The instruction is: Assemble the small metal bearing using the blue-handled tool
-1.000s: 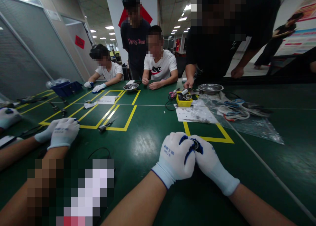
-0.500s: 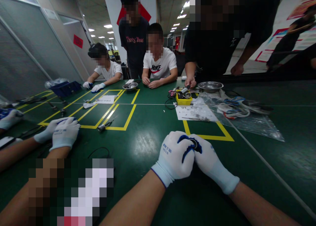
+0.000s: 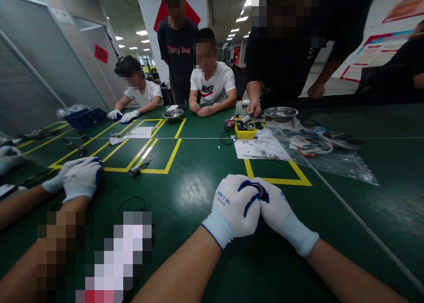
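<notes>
My gloved left hand (image 3: 233, 208) and right hand (image 3: 281, 214) press together, pinching a small metal ring (image 3: 257, 189) between fingertips, forearms braced on the green table (image 3: 198, 192) for steadiness.

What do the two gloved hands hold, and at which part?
Both hands, left and right, close on a small metal ring at its rim; most of it is hidden.

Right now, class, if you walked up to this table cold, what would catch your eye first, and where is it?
First, the person's own left hand and right hand, in white gloves, pressed together low in the middle around a small dark ring-shaped part. Beyond them, bright yellow tape lines box off areas of the green table. Farther back sit a small yellow tray of parts and a metal bowl, with seated and standing people along the far edge.
</notes>
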A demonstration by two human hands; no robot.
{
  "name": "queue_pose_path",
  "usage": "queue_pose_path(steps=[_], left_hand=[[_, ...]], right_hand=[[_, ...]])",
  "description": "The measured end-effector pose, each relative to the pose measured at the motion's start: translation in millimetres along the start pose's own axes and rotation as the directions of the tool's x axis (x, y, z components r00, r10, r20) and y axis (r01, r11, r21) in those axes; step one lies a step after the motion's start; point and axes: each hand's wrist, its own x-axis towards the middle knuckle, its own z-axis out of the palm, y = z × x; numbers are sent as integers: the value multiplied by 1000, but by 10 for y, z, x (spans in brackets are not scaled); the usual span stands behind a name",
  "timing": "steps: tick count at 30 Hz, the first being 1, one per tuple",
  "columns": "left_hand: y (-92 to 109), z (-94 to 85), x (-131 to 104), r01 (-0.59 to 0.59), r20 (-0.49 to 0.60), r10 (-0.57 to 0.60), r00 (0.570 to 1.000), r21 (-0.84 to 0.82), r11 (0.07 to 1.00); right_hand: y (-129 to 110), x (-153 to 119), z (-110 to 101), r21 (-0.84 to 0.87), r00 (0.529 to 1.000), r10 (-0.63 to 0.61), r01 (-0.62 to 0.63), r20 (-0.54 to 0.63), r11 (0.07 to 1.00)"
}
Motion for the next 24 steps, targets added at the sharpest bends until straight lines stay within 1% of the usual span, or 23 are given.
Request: queue_pose_path(steps=[4, 7, 12, 16, 19, 22, 24], left_hand=[[-2, 0, -1, 31, -42, -31, 999, 4, 1000], [-8, 0, 0, 61, -36, -59, 998, 42, 997], [-7, 5, -5, 15, 9, -15, 1000, 15, 1000], [-3, 13, -12, -7, -34, 6, 999, -16, 1000], [-3, 12, -9, 8, -62, -9, 998, -10, 1000], [-4, 7, -3, 33, -49, -32, 998, 15, 999], [-2, 7, -1, 18, -37, -18, 999, 16, 1000]], right_hand=[[-33, -4, -2, 16, 1000, -9, 9, 0, 1000], [-42, -4, -3, 17, 1000, -5, 5, -11, 1000], [-16, -3, 4, 14, 999, -33, 33, -20, 999], [8, 2, 12, 28, 999, -46, 46, -24, 999], [13, 5, 14, 27, 999, -46, 46, -16, 999], [15, 7, 13, 26, 998, -55, 56, -17, 998], [19, 6, 12, 21, 998, -64, 64, -19, 998]])
